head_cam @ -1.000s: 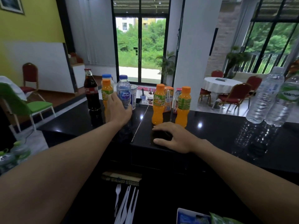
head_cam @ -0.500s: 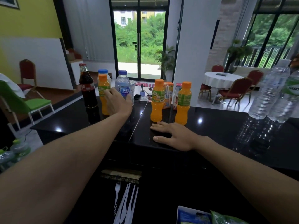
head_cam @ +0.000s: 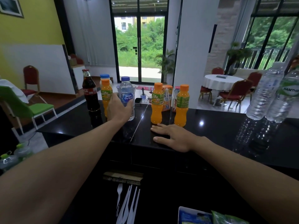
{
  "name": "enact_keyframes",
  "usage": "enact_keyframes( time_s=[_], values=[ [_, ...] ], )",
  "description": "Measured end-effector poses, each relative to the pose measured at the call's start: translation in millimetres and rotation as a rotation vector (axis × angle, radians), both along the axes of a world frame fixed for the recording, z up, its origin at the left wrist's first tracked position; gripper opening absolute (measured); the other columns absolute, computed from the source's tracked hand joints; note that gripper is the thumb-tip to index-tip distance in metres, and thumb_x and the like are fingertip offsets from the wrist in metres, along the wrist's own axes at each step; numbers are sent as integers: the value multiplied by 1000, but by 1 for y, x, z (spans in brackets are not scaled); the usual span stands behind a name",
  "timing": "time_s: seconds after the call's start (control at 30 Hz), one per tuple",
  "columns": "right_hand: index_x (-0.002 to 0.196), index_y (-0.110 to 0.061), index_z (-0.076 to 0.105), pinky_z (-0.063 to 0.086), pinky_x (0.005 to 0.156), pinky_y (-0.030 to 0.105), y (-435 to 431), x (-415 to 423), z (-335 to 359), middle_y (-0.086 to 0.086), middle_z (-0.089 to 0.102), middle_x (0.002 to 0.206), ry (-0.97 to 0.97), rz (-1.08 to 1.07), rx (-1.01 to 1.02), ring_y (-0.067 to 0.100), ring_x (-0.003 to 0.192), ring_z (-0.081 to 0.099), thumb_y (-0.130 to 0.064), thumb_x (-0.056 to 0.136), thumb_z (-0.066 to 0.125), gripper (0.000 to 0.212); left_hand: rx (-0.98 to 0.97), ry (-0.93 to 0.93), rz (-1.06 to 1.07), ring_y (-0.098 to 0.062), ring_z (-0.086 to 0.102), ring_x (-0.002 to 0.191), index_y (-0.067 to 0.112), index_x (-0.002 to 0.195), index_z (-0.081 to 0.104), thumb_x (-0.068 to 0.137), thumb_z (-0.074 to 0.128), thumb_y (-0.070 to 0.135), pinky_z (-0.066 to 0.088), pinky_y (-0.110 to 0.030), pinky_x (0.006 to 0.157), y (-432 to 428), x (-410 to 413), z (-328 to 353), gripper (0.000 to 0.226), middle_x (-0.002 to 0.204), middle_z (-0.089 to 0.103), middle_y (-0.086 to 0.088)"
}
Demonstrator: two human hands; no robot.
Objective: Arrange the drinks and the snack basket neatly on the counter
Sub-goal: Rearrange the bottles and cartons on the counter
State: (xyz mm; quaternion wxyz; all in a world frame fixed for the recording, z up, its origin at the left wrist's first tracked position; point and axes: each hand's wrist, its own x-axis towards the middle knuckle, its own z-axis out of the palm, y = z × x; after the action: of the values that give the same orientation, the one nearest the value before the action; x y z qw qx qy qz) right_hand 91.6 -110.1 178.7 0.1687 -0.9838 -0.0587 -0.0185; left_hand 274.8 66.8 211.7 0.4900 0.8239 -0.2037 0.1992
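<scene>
Two grips in view: left grip [head_cam: 119, 109] curls round the Nestlé water bottle [head_cam: 126, 92] (upright on the black table [head_cam: 218, 128], beside an orange juice bottle [head_cam: 106, 96]); right grip [head_cam: 174, 136] lies spread flat on the table.

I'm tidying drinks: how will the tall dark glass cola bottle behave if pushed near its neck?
The tall dark glass cola bottle looks full, so probably heavy; tall and narrow, it may tip; glossy black counter likely lets it slide.

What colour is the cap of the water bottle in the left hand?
Blue cap on the water bottle held by the left hand; head view.
</scene>
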Motion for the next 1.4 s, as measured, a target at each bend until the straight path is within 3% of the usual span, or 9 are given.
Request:
enact_keyframes(
  time_s=[0.13, 0.23, 0.37, 0.5, 0.7, 0.9, 1.1, 1.27, 1.4],
  values=[
    [153, -33, 41, 19, 120, 32, 2, -2, 3, -16, 37, 159, -7, -37, -30, 3, 149, 25, -67, 99, 41, 64, -12, -9, -102, -22, 62, 99, 14, 120, 47, 87, 72, 38, 56, -44, 86, 10, -9, -2, 48, 113, 59, -6],
    [147, -30, 53, 27, 118, 31, 4, -8, 3, -12, 49, 152, -62, -92, 45, 5, 145, 35, -62, 97, 50, 59, 10, -30, -181, -20, 62, 98, 14, 121, 47, 87, 72, 40, 56, -42, 85, 18, -17, -4, 50, 113, 60, -6],
    [135, -26, 65, 37, 112, 30, 3, -26, 3, -7, 62, 140, -158, -155, 115, 6, 137, 48, -51, 96, 61, 46, 18, -76, -266, -15, 62, 96, 14, 121, 48, 86, 73, 42, 52, -25, 75, 27, -33, -5, 52, 111, 61, -2],
    [126, -28, 71, 45, 109, 34, -8, -55, 3, -7, 68, 131, -227, -238, 134, 4, 127, 56, -57, 90, 64, 47, -18, -94, -344, 0, 61, 89, 19, 121, 48, 84, 75, 45, 47, -11, 66, 26, -58, -7, 52, 102, 59, 13],
    [117, -29, 76, 46, 93, 21, -49, -104, 2, -14, 72, 120, -289, -418, 129, 4, 115, 63, -58, 86, 65, 44, -10, -129, -437, -10, 65, 94, 20, 121, 49, 84, 76, 41, 59, -36, 79, 6, -93, -8, 51, 110, 64, 2],
    [124, -24, 72, 41, 97, 23, -98, -152, -3, -8, 67, 132, -300, -599, 49, 14, 121, 62, -56, 88, 65, 49, -8, -140, -524, -13, 64, 96, 18, 119, 51, 84, 78, 35, 56, -33, 83, -34, -135, -3, 47, 109, 64, 2],
    [137, -25, 62, 42, 108, 40, -141, -187, -3, 2, 61, 140, -192, -730, -24, 27, 128, 55, -69, 87, 54, 67, -30, -120, -599, -4, 63, 92, 20, 117, 49, 84, 78, 35, 49, -18, 74, -93, -178, -3, 46, 106, 64, 4],
    [146, -25, 52, 38, 111, 41, -182, -215, -4, 5, 52, 150, -137, -818, -57, 30, 137, 48, -71, 90, 49, 73, -47, -94, -659, -11, 64, 96, 14, 121, 50, 85, 77, 33, 55, -30, 84, -152, -206, -5, 49, 109, 64, -1],
    [149, -23, 48, 37, 109, 39, -210, -227, -2, 9, 52, 149, -99, -852, -93, 32, 140, 44, -71, 91, 46, 75, -50, -73, -678, -6, 61, 96, 14, 127, 47, 87, 75, 34, 54, -26, 83, -192, -220, -8, 53, 113, 61, 0]
  ],
)
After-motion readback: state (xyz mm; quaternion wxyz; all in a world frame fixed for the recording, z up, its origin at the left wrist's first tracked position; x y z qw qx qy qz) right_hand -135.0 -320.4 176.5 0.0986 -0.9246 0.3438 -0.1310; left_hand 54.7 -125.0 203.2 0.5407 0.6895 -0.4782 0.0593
